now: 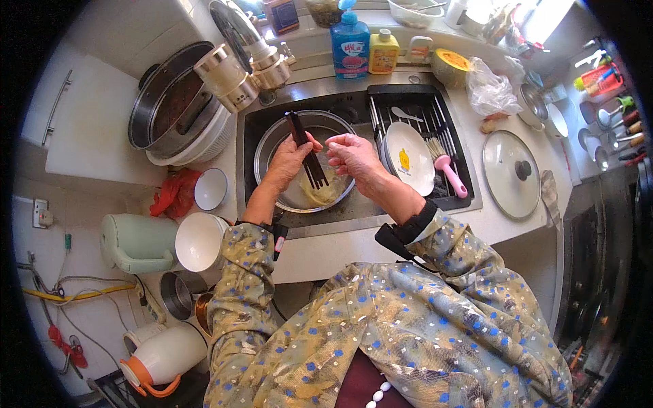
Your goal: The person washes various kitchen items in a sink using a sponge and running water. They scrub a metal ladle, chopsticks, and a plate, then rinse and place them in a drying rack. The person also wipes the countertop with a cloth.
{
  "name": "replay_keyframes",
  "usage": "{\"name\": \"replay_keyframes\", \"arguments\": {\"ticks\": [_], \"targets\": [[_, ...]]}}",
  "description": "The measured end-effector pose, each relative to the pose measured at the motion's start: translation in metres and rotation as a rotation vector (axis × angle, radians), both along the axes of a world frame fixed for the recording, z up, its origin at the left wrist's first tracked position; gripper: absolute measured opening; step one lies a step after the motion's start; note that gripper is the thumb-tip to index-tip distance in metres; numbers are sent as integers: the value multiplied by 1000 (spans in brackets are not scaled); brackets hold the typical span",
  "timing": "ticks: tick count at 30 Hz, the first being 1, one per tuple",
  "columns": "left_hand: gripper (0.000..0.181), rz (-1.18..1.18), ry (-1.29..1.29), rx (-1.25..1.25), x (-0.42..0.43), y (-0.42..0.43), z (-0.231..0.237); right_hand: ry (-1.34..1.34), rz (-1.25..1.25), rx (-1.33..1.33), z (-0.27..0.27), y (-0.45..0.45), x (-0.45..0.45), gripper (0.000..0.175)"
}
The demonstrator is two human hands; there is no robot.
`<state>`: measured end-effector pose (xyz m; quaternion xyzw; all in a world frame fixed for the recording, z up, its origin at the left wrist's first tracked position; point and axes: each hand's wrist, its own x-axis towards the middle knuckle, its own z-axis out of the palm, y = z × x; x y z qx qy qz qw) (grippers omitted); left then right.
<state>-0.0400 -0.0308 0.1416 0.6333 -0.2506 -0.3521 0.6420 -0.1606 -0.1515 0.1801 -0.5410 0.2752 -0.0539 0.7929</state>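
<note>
My left hand [290,162] grips a bundle of dark chopsticks [312,162], held at a slant with the tips pointing down. Beneath them, a round metal basin [265,179] sits in the sink and holds water and a pale yellowish cloth or sponge [324,191]. My right hand [352,158] hovers over the basin's right side, fingers bent and close to the chopsticks. Whether anything small is pinched between its fingertips I cannot tell.
Right of the basin, a black drying rack [449,117] carries a white oval dish [410,158] and a pink-handled brush [450,176]. A faucet with a filter [229,76] overhangs the left. A glass lid [510,173] lies right; white bowls [200,242] stand left.
</note>
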Motion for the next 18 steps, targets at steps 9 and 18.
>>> {"name": "replay_keyframes", "arguments": {"ticks": [9,18], "targets": [[5,-27,-215,9,-22,-2,-2,-111,-39,-77,-7,8,-14,12],[23,-115,-206,-8,-30,-4,-19,-153,-88,-316,-19,10,-10,23]]}}
